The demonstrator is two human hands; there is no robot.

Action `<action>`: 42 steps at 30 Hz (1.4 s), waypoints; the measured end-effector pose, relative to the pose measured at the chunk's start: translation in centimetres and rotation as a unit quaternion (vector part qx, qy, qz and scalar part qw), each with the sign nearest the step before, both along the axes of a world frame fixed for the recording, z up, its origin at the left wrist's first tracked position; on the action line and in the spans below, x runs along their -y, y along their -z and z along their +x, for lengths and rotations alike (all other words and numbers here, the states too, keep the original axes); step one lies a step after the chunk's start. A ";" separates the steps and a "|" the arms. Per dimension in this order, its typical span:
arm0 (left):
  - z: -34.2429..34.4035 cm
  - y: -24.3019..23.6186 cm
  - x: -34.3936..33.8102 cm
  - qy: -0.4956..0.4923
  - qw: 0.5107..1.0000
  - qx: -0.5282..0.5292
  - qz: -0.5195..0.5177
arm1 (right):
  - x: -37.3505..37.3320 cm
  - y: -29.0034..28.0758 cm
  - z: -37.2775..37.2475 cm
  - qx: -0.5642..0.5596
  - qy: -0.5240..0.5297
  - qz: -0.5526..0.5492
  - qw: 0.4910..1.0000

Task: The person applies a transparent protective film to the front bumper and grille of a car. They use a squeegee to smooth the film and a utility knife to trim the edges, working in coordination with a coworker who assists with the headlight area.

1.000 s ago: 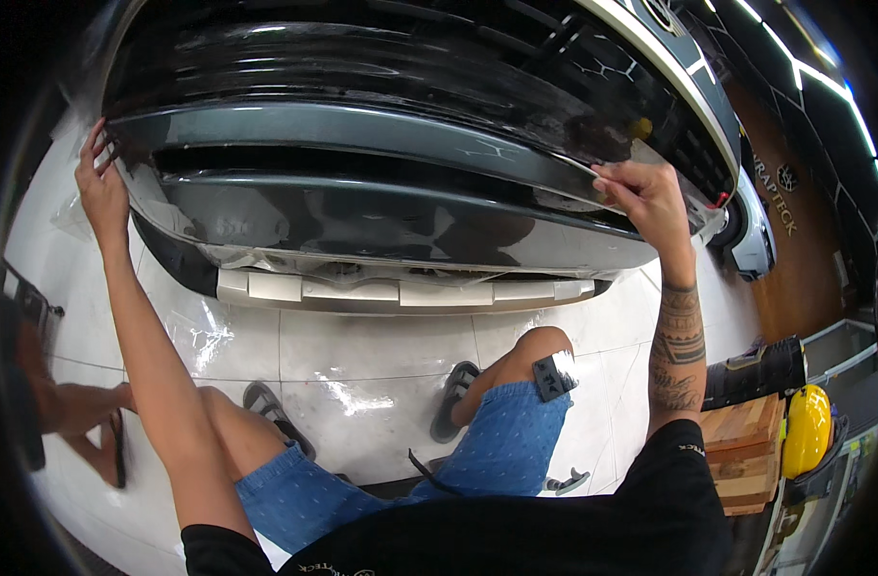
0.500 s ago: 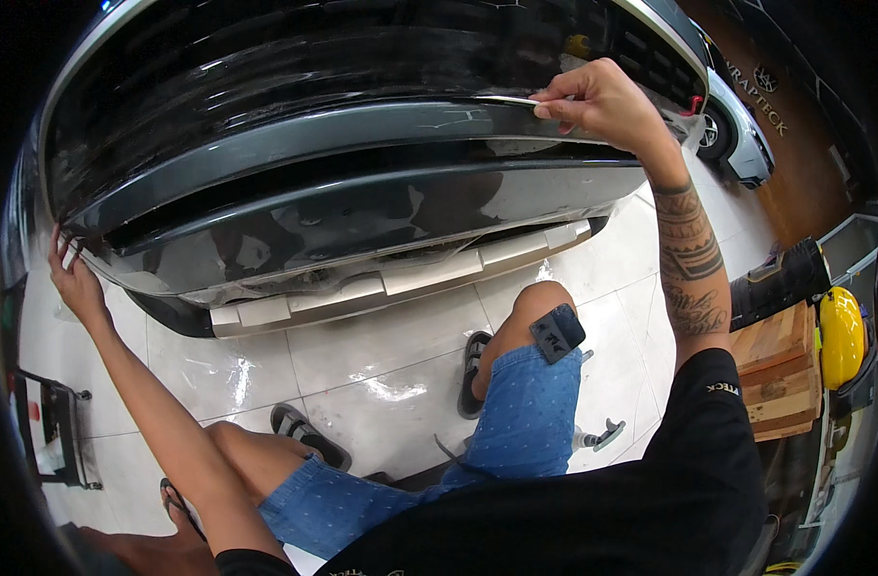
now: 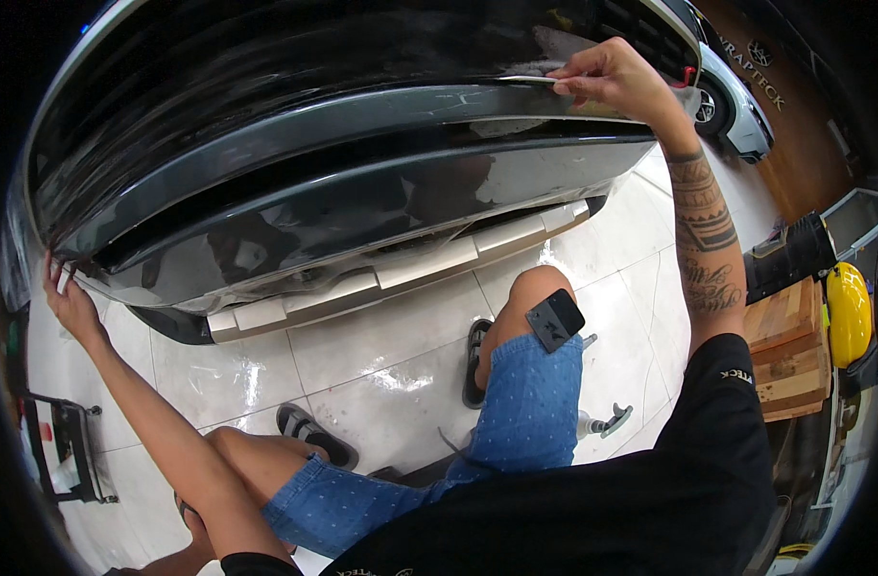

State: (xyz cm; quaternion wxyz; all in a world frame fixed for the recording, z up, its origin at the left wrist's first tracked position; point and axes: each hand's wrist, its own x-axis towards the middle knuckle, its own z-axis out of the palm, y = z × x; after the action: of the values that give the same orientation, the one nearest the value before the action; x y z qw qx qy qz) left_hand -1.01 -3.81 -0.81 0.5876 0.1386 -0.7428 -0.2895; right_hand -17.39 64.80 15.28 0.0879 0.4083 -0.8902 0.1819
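Observation:
A glossy dark car bumper (image 3: 295, 110) spans the upper view, with clear film (image 3: 24, 206) at its left end. My left hand (image 3: 72, 298) has its curled fingertips at the lower left edge; what they grip there is too small to make out. My right hand (image 3: 612, 82) pinches a thin pale strip (image 3: 525, 79) along a seam near the bumper's right, beside a red piece (image 3: 687, 77). Below runs a silver lower panel (image 3: 429, 269). A small dark flat object (image 3: 554, 320) rests on my right knee.
At upper right stands a pale car (image 3: 751, 125). Wooden boards (image 3: 780, 336), a black cylindrical object (image 3: 780, 259) and a yellow object (image 3: 847, 312) are at right. A black trolley (image 3: 70, 451) stands left. A bottle (image 3: 602, 420) is behind my right leg; another person's leg (image 3: 175, 562) shows at lower left.
The view has shifted and tilted: the bumper's right end and my right hand appear higher, my left hand lower. Both hands keep their places on the bumper. The other person's legs appear lower.

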 end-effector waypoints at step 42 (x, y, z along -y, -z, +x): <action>-0.5 0.6 1.2 0.021 0.998 0.013 0.062 | -6.4 -2.3 -0.7 0.116 0.138 0.016 0.983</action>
State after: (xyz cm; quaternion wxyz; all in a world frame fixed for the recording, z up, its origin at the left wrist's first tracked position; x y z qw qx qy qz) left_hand -1.54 -5.02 -1.40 0.5621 0.1625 -0.7338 -0.3452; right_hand -18.11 71.15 17.59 0.0019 0.2587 -0.9450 0.1999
